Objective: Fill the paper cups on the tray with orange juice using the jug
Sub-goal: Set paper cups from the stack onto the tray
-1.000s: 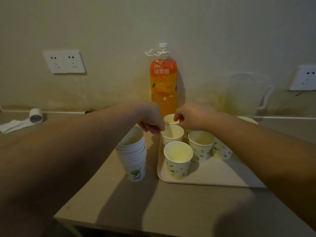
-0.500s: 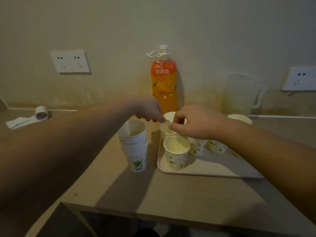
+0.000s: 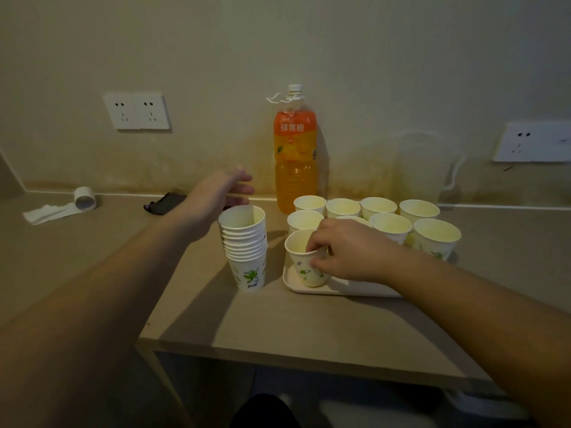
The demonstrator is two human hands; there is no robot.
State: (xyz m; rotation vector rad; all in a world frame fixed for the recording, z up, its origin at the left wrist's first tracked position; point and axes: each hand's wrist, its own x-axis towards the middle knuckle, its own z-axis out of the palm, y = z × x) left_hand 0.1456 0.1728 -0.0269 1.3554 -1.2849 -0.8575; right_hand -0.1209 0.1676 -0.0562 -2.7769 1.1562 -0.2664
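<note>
1. Currently, the cream rectangular plastic tray on the beige table is taken as the landmark; nine white paper cups with green leaf print are counted on it, all seemingly without juice, though the dim light leaves that uncertain.
2. The front-left paper cup on the tray is pinched at its rim by the right hand, fingertips inside and thumb outside, probably so that it can be set squarely in its row.
3. A stack of spare nested white paper cups stands on the table just left of the tray, likely kept close as the supply.
4. The left hand is held above and behind that stack, fingers loosely spread and gripping nothing, its forearm stretched forward from the lower left.
5. A tall orange-juice bottle with an orange label and white cap stands capped behind the tray's left end, against the wall.
6. A clear plastic jug with a handle, apparently empty, stands behind the tray's right part; pouring is judged not yet begun.
7. The right forearm is laid across the tray's near edge from the lower right.
</note>
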